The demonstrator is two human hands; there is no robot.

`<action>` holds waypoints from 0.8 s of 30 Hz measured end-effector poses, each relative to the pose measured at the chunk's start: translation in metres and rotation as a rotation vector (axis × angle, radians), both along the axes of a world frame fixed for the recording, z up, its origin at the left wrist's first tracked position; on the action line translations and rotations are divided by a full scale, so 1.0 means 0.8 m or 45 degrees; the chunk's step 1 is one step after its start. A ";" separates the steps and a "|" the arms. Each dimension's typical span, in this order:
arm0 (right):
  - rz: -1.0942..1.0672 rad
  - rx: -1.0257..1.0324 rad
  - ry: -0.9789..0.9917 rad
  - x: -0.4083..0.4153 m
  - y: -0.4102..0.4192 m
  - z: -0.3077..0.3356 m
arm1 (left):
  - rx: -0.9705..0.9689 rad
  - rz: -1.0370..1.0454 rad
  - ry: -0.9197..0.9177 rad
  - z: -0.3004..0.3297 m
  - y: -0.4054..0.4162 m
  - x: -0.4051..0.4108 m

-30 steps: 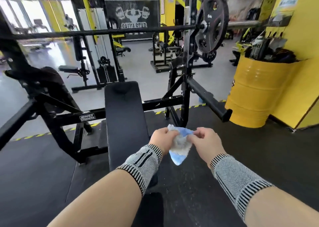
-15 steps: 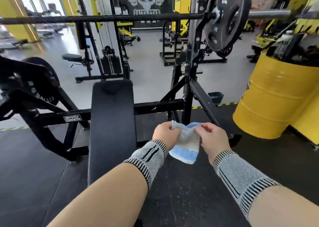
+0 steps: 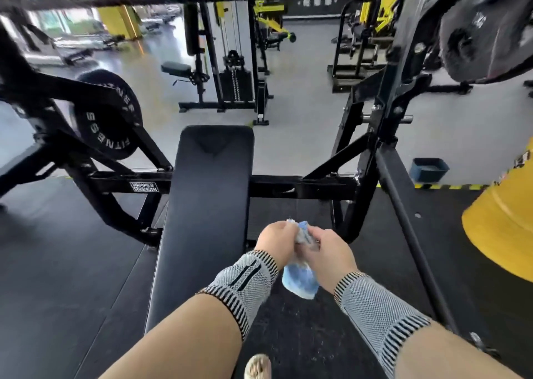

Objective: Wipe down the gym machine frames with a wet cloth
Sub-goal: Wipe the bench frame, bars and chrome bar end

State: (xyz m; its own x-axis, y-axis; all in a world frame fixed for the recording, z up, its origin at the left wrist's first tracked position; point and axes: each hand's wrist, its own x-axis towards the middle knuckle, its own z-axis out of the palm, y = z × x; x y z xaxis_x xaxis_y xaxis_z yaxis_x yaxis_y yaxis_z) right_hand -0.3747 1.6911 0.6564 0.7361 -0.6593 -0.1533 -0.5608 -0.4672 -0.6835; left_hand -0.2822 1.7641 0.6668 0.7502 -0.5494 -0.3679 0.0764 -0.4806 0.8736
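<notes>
Fingers of the left hand point(image 3: 276, 239) and right hand point(image 3: 328, 251) are curled round the blue cloth point(image 3: 300, 277), bunched between them near the bench pad point(image 3: 210, 205) — no frame point(image 3: 288, 187) touched, so wiping looks unstarted. Far right, a small blue bin point(image 3: 429, 169); contents unclear.

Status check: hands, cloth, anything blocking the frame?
Left hand and right hand both grip the cloth, bunched between them. Not on the bench frame yet. Nothing blocking the way.
</notes>
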 end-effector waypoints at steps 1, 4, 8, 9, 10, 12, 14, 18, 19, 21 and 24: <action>0.005 -0.003 0.006 0.020 -0.013 -0.007 | 0.001 0.022 0.013 -0.011 -0.014 0.019; -0.078 -0.002 -0.009 0.079 -0.049 -0.028 | -0.028 -0.045 0.023 -0.025 -0.049 0.077; -0.295 -0.029 0.031 0.143 -0.093 -0.052 | 0.034 -0.195 0.078 -0.057 -0.089 0.148; -0.361 -0.012 0.033 0.155 -0.101 -0.061 | 0.038 -0.194 0.085 -0.066 -0.097 0.161; -0.417 0.015 0.030 0.166 -0.109 -0.070 | 0.056 -0.176 0.098 -0.076 -0.105 0.176; -0.520 0.087 0.023 0.183 -0.126 -0.090 | 0.115 -0.167 0.084 -0.092 -0.119 0.201; -0.624 0.151 0.008 0.199 -0.146 -0.110 | 0.248 -0.204 -0.009 -0.114 -0.133 0.228; -0.707 0.150 -0.097 0.250 -0.191 -0.140 | 0.551 -0.428 -0.454 -0.138 -0.147 0.281; -0.664 0.129 -0.126 0.268 -0.201 -0.145 | 0.627 -0.518 -0.568 -0.141 -0.151 0.293; -0.562 0.066 -0.149 0.305 -0.223 -0.153 | 0.771 -0.697 -0.746 -0.145 -0.160 0.316; -0.318 -0.087 -0.063 0.356 -0.245 -0.167 | 0.944 -0.875 -1.020 -0.152 -0.172 0.351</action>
State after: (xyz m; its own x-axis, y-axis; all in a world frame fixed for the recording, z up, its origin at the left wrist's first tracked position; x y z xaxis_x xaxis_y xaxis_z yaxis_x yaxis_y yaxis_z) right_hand -0.0902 1.4948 0.5226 0.5550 -0.8289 -0.0701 -0.6311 -0.3646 -0.6847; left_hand -0.0017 1.6268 0.5450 0.5488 -0.7678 -0.3307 -0.7971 -0.5998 0.0695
